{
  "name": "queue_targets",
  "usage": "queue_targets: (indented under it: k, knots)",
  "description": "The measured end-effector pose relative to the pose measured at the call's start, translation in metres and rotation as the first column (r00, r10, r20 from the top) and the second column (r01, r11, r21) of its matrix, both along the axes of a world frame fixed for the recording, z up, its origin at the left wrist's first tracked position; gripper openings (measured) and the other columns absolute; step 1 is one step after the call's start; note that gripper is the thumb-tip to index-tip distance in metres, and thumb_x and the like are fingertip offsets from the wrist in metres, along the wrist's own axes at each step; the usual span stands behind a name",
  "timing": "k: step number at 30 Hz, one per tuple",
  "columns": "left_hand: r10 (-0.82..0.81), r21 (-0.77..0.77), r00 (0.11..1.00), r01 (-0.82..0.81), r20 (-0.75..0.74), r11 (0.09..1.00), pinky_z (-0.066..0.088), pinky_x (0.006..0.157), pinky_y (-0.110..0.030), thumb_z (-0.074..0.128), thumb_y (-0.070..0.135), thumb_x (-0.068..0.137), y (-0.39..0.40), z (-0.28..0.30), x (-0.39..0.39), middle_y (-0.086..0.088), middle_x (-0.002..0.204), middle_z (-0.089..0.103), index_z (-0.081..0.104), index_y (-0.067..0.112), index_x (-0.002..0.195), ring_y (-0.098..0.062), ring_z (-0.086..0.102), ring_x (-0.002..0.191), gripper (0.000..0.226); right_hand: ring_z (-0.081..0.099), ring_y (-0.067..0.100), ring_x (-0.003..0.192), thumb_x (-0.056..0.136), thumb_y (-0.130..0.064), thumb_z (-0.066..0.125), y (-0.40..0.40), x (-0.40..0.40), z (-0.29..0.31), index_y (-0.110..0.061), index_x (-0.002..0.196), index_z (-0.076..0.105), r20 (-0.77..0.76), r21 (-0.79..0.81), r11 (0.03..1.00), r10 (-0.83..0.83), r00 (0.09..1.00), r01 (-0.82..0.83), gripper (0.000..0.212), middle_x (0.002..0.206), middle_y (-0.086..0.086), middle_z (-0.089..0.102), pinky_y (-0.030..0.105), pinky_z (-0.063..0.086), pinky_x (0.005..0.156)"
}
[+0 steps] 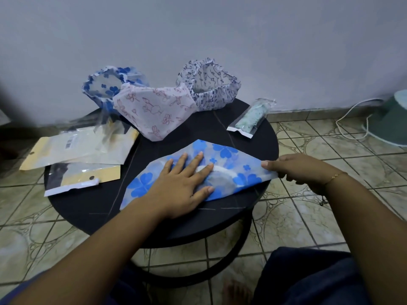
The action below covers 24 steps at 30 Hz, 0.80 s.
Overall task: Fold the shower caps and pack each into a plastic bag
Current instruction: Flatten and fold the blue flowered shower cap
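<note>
from the head camera, you look down at a round black table (pixel 92 208) on a tiled floor (pixel 330 216), with a pale wall (pixel 198 29) behind it.

your left hand (pixel 180 186) lies flat on the blue flower shower cap (pixel 222 155). its fingers are straight and spread apart, and they press the cap down on the near side of the table. the cap is folded flat into a long shape that runs from near left to far right.

your right hand (pixel 293 168) is at the right end of that cap. its thumb and fingers are pinched together on the cap's right tip, near the table's right edge. a thin bracelet (pixel 334 176) sits on that wrist.

far on the table stand three more caps, not folded. a blue and white cap (pixel 103 89) is on the far left. a pink flower cap (pixel 154 113) is in the middle, touching the other two. a cap with small dark flowers (pixel 211 89) is on the far right.

on the right side of the table lies a packed bag (pixel 251 117) with something pale green rolled inside it.

on the left side lies a pile of flat plastic bags (pixel 74 148), some clear and some yellow. they hang over the table's left edge.

on the floor at the far right you see a green tub (pixel 392 119) and a white cord (pixel 350 119).
</note>
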<state>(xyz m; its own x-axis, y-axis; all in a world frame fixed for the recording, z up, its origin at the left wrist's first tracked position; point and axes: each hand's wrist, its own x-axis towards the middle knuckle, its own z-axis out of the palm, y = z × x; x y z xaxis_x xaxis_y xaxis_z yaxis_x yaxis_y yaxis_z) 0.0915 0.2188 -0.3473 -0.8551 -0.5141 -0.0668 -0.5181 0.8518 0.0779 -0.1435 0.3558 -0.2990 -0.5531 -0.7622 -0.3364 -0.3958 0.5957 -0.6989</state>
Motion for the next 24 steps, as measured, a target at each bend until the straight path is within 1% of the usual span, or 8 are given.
queue_targets:
  k: [3, 6, 10, 12, 15, 19, 22, 24]
  knots:
    - [-0.002, -0.009, 1.000, 0.002, 0.004, 1.000, -0.010, 0.115, -0.041, -0.011, 0.073, 0.068, -0.001, -0.001, 0.000, 0.013, 0.154, -0.022, -0.012, 0.046, 0.144, -0.018, -0.018, 0.143, 0.080, 0.043, 0.016, 0.061, 0.081, -0.042, 0.066, 0.004, 0.000, -0.004, -0.010, 0.076, 0.059, 0.092, 0.045, 0.999, -0.024, 0.995, 0.020, 0.033, 0.070, 0.004, 0.060, 0.026, 0.030, 0.053]
    - [0.008, -0.003, 1.000, -0.008, 0.017, 1.000, -0.008, 0.115, -0.041, -0.010, 0.074, 0.067, -0.001, -0.001, 0.000, 0.014, 0.154, -0.021, -0.011, 0.048, 0.143, -0.018, -0.016, 0.144, 0.081, 0.038, 0.013, 0.048, 0.079, -0.018, 0.072, 0.001, 0.000, -0.013, -0.012, 0.073, 0.050, 0.241, -0.046, 0.991, -0.110, 0.964, 0.125, 0.023, 0.057, 0.006, 0.057, 0.023, 0.022, 0.045]
    - [0.040, 0.088, 0.999, -0.040, 0.003, 0.995, -0.006, 0.116, -0.036, -0.001, 0.081, 0.064, -0.005, 0.000, 0.001, 0.017, 0.154, -0.018, -0.009, 0.049, 0.143, -0.014, -0.014, 0.144, 0.086, 0.034, 0.014, 0.045, 0.075, -0.003, 0.073, -0.001, 0.001, -0.020, -0.013, 0.077, 0.043, 0.294, -0.106, 0.968, -0.189, 0.937, 0.229, 0.032, 0.053, 0.008, 0.053, 0.021, 0.020, 0.042]
    - [0.066, 0.132, 0.998, -0.063, -0.016, 0.989, -0.007, 0.115, -0.031, 0.001, 0.087, 0.060, -0.011, 0.001, 0.007, 0.019, 0.152, -0.017, -0.010, 0.046, 0.144, -0.009, -0.014, 0.143, 0.093, 0.036, 0.015, 0.047, 0.074, -0.004, 0.074, -0.001, 0.002, -0.019, -0.013, 0.078, 0.043, 0.248, -0.112, 0.969, -0.187, 0.951, 0.220, 0.033, 0.057, 0.010, 0.054, 0.023, 0.022, 0.044]
    - [0.060, 0.133, 0.998, -0.056, -0.030, 0.990, -0.010, 0.112, -0.025, -0.020, 0.091, 0.049, -0.019, 0.002, 0.021, 0.019, 0.150, -0.016, -0.010, 0.041, 0.144, 0.000, -0.018, 0.138, 0.107, 0.039, 0.015, 0.049, 0.074, -0.006, 0.076, -0.003, 0.002, -0.018, -0.014, 0.077, 0.043, 0.152, -0.104, 0.976, -0.172, 0.973, 0.189, 0.034, 0.062, 0.009, 0.054, 0.021, 0.028, 0.040]
    - [0.023, 0.136, 0.999, -0.017, -0.045, 0.991, -0.018, 0.104, -0.013, -0.027, 0.084, 0.053, -0.022, 0.003, 0.039, 0.021, 0.149, -0.018, -0.016, 0.043, 0.136, 0.005, -0.024, 0.133, 0.093, 0.047, 0.020, 0.064, 0.069, -0.006, 0.080, -0.011, 0.002, -0.020, -0.014, 0.072, 0.045, 0.016, -0.162, 0.970, -0.178, 0.984, 0.178, 0.036, 0.070, 0.006, 0.053, 0.026, 0.037, 0.053]
    - [0.020, 0.155, 0.999, -0.012, -0.046, 0.988, -0.015, 0.104, -0.010, -0.022, 0.085, 0.057, -0.020, 0.005, 0.053, 0.026, 0.146, -0.018, -0.016, 0.047, 0.133, 0.006, -0.023, 0.135, 0.085, 0.046, 0.019, 0.066, 0.074, -0.010, 0.076, -0.019, 0.007, -0.018, -0.016, 0.067, 0.045, -0.172, -0.173, 0.977, -0.152, 0.973, 0.122, 0.032, 0.068, 0.001, 0.051, 0.028, 0.035, 0.057]
    - [0.041, 0.155, 0.998, -0.032, -0.053, 0.987, -0.004, 0.110, -0.016, -0.011, 0.079, 0.064, -0.014, 0.008, 0.061, 0.027, 0.146, -0.015, -0.012, 0.047, 0.135, 0.006, -0.015, 0.137, 0.078, 0.051, 0.022, 0.078, 0.080, -0.016, 0.069, -0.024, 0.015, -0.015, -0.020, 0.071, 0.050, -0.410, -0.111, 0.990, -0.127, 0.903, 0.089, 0.021, 0.076, 0.000, 0.055, 0.031, 0.038, 0.071]
